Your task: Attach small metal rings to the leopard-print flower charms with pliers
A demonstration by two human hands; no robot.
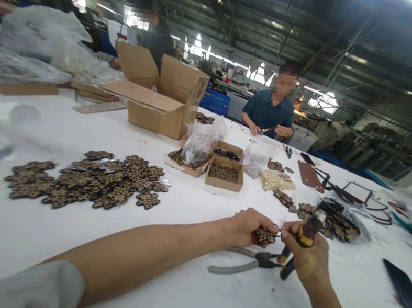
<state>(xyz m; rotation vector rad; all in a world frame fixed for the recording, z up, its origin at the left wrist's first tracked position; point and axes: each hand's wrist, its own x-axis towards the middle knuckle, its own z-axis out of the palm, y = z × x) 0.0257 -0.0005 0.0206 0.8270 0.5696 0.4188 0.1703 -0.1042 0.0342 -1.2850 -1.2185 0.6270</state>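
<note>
My left hand (251, 227) is closed on a small leopard-print piece (266, 234) with a dark edge. A small shiny metal part (278, 232) sits at the piece's right edge, between the fingertips of both hands. My right hand (310, 254) is wrapped round black-and-yellow pliers (307, 233), their jaws pointing up, while its thumb and forefinger pinch at the metal part. Beneath the hands, grey-handled pliers (237, 271) lie on the white table (167, 285). Left of my forearm spreads a pile of leopard-print pieces (106, 179).
Small boxes of metal parts (225, 174) stand mid-table, beside plastic bags and an open cardboard box (158, 108). More leopard-print pieces (337, 225) and a dark phone-like slab (407, 290) lie right. A person in a teal shirt (269, 113) works opposite; another stands behind the box.
</note>
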